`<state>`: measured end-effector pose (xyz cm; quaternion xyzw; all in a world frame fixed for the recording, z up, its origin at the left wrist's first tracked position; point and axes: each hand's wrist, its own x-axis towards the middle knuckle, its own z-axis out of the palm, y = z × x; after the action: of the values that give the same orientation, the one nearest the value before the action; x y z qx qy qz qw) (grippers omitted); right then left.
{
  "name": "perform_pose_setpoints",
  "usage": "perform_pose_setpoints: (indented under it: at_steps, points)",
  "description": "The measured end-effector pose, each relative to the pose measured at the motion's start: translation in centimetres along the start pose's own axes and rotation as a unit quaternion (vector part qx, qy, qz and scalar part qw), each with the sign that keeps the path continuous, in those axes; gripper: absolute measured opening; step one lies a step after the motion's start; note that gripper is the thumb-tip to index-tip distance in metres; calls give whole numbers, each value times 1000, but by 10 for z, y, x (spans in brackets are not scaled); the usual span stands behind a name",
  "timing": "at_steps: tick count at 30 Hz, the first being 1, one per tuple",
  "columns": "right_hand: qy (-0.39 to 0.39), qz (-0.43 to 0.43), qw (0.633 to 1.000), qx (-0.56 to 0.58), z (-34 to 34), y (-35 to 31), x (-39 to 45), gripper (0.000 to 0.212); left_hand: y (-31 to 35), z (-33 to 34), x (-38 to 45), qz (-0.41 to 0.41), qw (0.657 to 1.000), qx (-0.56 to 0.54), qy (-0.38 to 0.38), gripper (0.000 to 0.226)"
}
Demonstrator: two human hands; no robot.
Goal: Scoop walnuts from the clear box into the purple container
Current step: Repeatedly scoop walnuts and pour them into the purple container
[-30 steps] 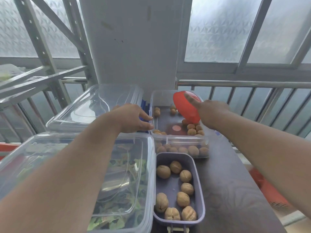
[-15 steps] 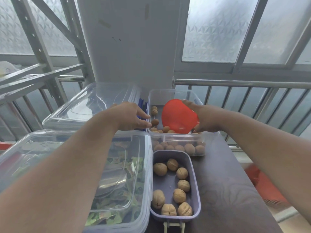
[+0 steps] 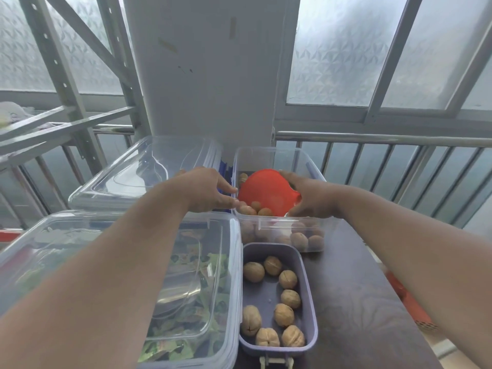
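The right hand grips a red scoop by its short handle, fingers curled around it, holding the bowl tipped down inside the clear box with a few walnuts at its lip. The left hand rests on the box's left rim at about 9 o'clock from the scoop, fingers fairly straight and close together; whether they press or merely touch the rim is hard to tell. The purple container sits on the dark table just at 6 o'clock from the clear box, nine walnuts lying in it. To its left stands a lidded clear bin of green leaves, another clear lid beyond it.
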<state>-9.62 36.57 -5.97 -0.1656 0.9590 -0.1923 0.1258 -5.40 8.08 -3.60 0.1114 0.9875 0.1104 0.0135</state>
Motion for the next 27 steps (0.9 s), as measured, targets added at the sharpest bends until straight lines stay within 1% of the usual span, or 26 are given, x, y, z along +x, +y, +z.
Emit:
perform_pose_setpoints:
  at_steps: [2,4,10,16,22,27]
  points:
    - [-9,9,999,52,1,1,1,123,0,0,-1,-2,1000,1,2,58]
    - [-8,12,997,80,0,-1,1,122,-1,0,0,-5,1000,2,5,56]
    - [-15,39,985,169,-2,-2,-3,111,1,-2,-4,-9,1000,-1,7,55]
    - [-25,46,961,271,-11,-4,-12,98,5,-4,-10,-17,1000,0,8,60]
    - [26,37,950,309,-20,-1,-21,100,6,-6,-11,-17,1000,3,9,52]
    - [69,39,932,354,-27,5,-39,93,7,-6,-12,-15,1000,5,4,54]
